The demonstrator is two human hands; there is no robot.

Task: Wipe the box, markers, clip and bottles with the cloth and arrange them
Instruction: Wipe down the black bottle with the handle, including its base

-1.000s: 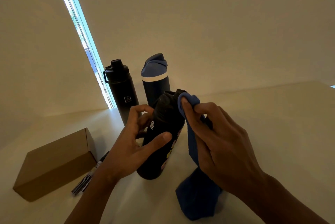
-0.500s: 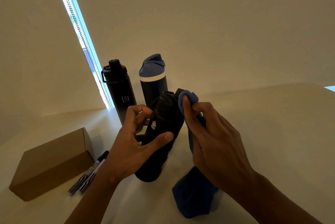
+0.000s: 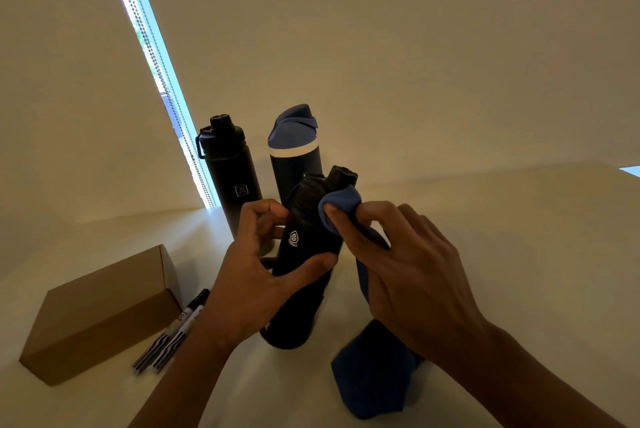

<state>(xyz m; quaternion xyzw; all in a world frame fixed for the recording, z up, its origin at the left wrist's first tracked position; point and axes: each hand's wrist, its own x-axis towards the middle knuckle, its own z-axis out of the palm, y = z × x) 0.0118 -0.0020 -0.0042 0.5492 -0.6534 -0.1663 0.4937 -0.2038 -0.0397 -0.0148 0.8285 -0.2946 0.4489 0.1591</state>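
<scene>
My left hand (image 3: 258, 275) grips a black bottle (image 3: 304, 247) with a white logo, tilted, its base on the table. My right hand (image 3: 405, 272) pinches the blue cloth (image 3: 341, 201) and presses it against the bottle's shoulder just below the cap; the rest of the cloth (image 3: 374, 368) hangs down onto the table. Behind stand a black bottle with a loop cap (image 3: 230, 175) and a navy bottle with a blue lid (image 3: 294, 150). A brown cardboard box (image 3: 100, 313) lies at the left, with markers (image 3: 173, 334) beside it. No clip shows.
The pale table (image 3: 502, 220) stretches right and back to a beige wall. A bright window strip (image 3: 156, 64) with a bead chain runs down behind the bottles.
My right hand has slid the cloth down from the bottle's cap to its shoulder, uncovering the cap. My left hand keeps its grip on the bottle.
</scene>
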